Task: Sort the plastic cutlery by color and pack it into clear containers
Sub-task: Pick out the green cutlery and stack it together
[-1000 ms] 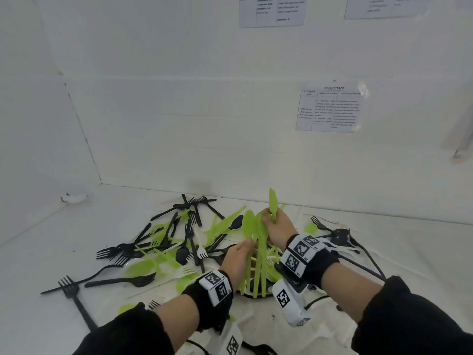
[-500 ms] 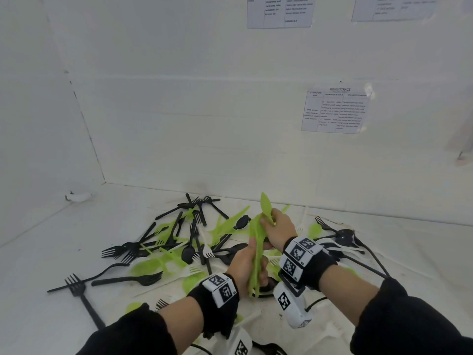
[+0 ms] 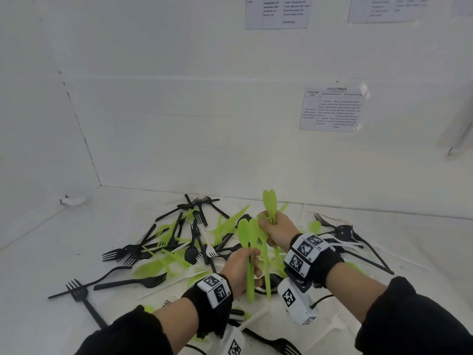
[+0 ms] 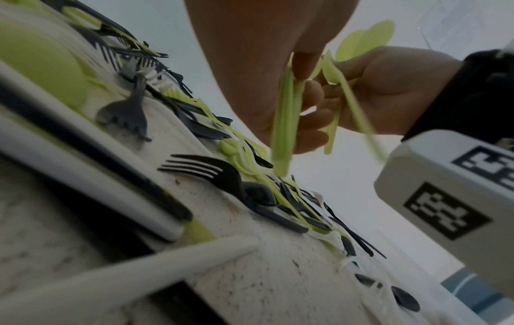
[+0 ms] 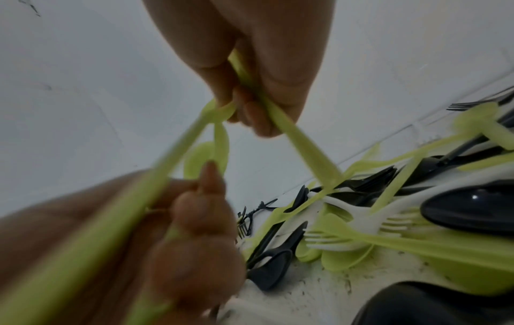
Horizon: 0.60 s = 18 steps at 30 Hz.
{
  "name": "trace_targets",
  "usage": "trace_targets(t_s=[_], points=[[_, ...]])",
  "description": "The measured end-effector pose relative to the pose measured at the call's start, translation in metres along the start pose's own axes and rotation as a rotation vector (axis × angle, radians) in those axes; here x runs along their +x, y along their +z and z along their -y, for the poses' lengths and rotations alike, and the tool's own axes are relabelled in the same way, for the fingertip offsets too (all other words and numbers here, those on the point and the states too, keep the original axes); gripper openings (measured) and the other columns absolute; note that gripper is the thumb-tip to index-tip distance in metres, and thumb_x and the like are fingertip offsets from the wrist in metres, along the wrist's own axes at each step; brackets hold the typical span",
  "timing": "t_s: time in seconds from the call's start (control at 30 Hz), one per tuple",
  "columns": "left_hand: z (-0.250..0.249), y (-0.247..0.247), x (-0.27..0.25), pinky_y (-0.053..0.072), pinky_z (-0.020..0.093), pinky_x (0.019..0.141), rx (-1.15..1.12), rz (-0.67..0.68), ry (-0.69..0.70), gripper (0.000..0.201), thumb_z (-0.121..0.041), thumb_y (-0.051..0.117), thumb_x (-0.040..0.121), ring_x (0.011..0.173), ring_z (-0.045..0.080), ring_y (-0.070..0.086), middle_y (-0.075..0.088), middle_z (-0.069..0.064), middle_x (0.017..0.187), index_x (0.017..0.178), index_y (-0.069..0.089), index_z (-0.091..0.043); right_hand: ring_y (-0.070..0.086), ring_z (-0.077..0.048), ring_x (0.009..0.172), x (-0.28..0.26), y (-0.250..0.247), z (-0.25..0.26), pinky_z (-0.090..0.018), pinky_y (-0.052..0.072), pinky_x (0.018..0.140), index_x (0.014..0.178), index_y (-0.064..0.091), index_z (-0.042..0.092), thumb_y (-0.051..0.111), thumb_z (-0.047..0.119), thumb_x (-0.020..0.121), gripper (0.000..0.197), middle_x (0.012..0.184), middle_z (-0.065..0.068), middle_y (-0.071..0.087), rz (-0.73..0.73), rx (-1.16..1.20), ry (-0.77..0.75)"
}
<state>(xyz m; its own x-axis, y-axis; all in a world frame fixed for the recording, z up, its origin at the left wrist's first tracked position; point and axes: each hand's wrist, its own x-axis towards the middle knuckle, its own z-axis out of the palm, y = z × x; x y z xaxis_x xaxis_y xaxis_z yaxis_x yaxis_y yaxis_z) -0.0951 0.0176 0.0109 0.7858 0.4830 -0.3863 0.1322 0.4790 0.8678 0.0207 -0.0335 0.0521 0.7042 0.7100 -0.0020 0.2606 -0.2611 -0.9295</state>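
My left hand [image 3: 243, 269] grips a bunch of green spoons [image 3: 249, 242] by their handles, bowls up, above the pile. My right hand [image 3: 275, 228] holds other green spoons [image 3: 269, 204], their bowls sticking up past the fingers. In the left wrist view the left fingers [image 4: 303, 63] curl round green handles [image 4: 283, 132], with the right hand [image 4: 375, 88] just behind. The right wrist view shows the right fingers [image 5: 250, 105] pinching green handles [image 5: 300, 145] and the left hand [image 5: 194, 230] beside them. A mixed pile of black, green and white cutlery [image 3: 184, 242] lies under both hands.
Black forks [image 3: 79, 293] lie scattered at the front left, and black spoons [image 3: 343, 231] at the right. White walls close the back and left. A clear container corner [image 4: 459, 22] shows in the left wrist view. White cutlery [image 3: 330, 326] lies near my right forearm.
The fanned green bunch was gathered tight, then split: my left hand holds one bunch lower, and my right hand has lifted a few spoons up and away to the right.
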Motion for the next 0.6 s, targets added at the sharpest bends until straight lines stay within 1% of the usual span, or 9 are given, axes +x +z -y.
trace_targets(t_s=[0.03,0.1,0.17,0.23,0.33,0.4,0.5,0.53,0.6], points=[[-0.001,-0.001,-0.002,0.03,0.015,0.041,0.004,0.007,-0.012,0.022,-0.014,0.033,0.095,0.036,0.011,0.033,0.038,-0.002,0.052,0.077,0.047,-0.012,0.04,-0.014,0.045,-0.001,0.0,0.0,-0.022,0.034,0.042,0.092,0.048,0.014,0.048,0.016,0.094,0.003,0.066,-0.001,0.046,0.024,0.012,-0.002],[0.0,-0.005,-0.003,0.02,0.011,0.039,0.048,0.012,-0.018,0.022,-0.016,0.03,0.095,0.035,0.009,0.025,0.033,-0.004,0.051,0.079,0.045,-0.013,0.04,-0.014,0.045,-0.004,0.003,0.0,-0.021,0.034,0.042,0.094,0.048,0.015,0.049,0.017,0.094,0.002,0.065,0.001,0.046,-0.012,-0.006,-0.004],[0.002,-0.007,-0.005,0.019,0.012,0.038,0.122,0.017,0.008,0.025,-0.022,0.028,0.098,0.035,0.008,0.026,0.034,-0.003,0.055,0.082,0.046,-0.012,0.04,-0.015,0.045,-0.006,0.008,0.0,-0.021,0.035,0.041,0.091,0.047,0.015,0.049,0.018,0.094,0.005,0.065,0.0,0.045,-0.049,0.026,0.018],[0.006,-0.009,-0.004,0.026,0.016,0.038,0.187,0.016,0.074,0.03,-0.025,0.029,0.101,0.038,0.01,0.036,0.044,0.0,0.059,0.086,0.051,-0.01,0.041,-0.015,0.043,-0.009,0.013,0.0,-0.022,0.036,0.042,0.093,0.046,0.013,0.049,0.015,0.095,0.004,0.064,-0.001,0.046,-0.074,0.109,0.058],[0.008,-0.014,-0.005,0.042,0.022,0.045,0.185,-0.024,0.156,0.03,-0.022,0.037,0.101,0.047,0.013,0.053,0.055,0.002,0.063,0.085,0.057,-0.007,0.044,-0.01,0.041,-0.015,0.022,0.0,-0.021,0.036,0.043,0.096,0.046,0.014,0.049,0.015,0.094,0.004,0.065,0.0,0.046,-0.137,0.107,0.037],[0.008,-0.016,-0.008,0.048,0.025,0.046,0.108,0.014,0.155,0.026,-0.018,0.04,0.1,0.046,0.017,0.058,0.057,0.006,0.068,0.085,0.057,-0.004,0.046,-0.012,0.054,-0.018,0.028,0.002,-0.023,0.037,0.052,0.096,0.048,0.014,0.049,0.016,0.093,0.004,0.071,0.001,0.048,-0.157,-0.005,-0.019],[0.007,-0.016,-0.016,0.05,0.027,0.043,0.011,0.094,0.137,0.023,-0.014,0.039,0.1,0.042,0.021,0.059,0.06,0.012,0.076,0.095,0.055,0.001,0.051,-0.021,0.074,-0.021,0.033,0.003,-0.025,0.037,0.063,0.105,0.052,0.01,0.049,0.017,0.093,0.014,0.089,-0.006,0.057,-0.173,-0.167,-0.035],[0.006,-0.016,-0.019,0.05,0.027,0.043,-0.004,0.108,0.129,0.023,-0.014,0.039,0.1,0.042,0.022,0.059,0.062,0.013,0.076,0.095,0.055,0.001,0.051,-0.022,0.078,-0.022,0.034,0.003,-0.025,0.037,0.063,0.105,0.051,0.011,0.049,0.016,0.093,0.013,0.09,-0.005,0.057,-0.169,-0.167,-0.015],[0.005,-0.018,-0.022,0.052,0.028,0.044,-0.051,0.139,0.079,0.027,-0.017,0.037,0.101,0.043,0.024,0.059,0.065,0.012,0.073,0.094,0.058,-0.001,0.052,-0.02,0.08,-0.023,0.037,0.004,-0.023,0.04,0.063,0.103,0.047,0.016,0.048,0.013,0.093,0.011,0.084,0.002,0.053,-0.166,-0.096,0.02]])
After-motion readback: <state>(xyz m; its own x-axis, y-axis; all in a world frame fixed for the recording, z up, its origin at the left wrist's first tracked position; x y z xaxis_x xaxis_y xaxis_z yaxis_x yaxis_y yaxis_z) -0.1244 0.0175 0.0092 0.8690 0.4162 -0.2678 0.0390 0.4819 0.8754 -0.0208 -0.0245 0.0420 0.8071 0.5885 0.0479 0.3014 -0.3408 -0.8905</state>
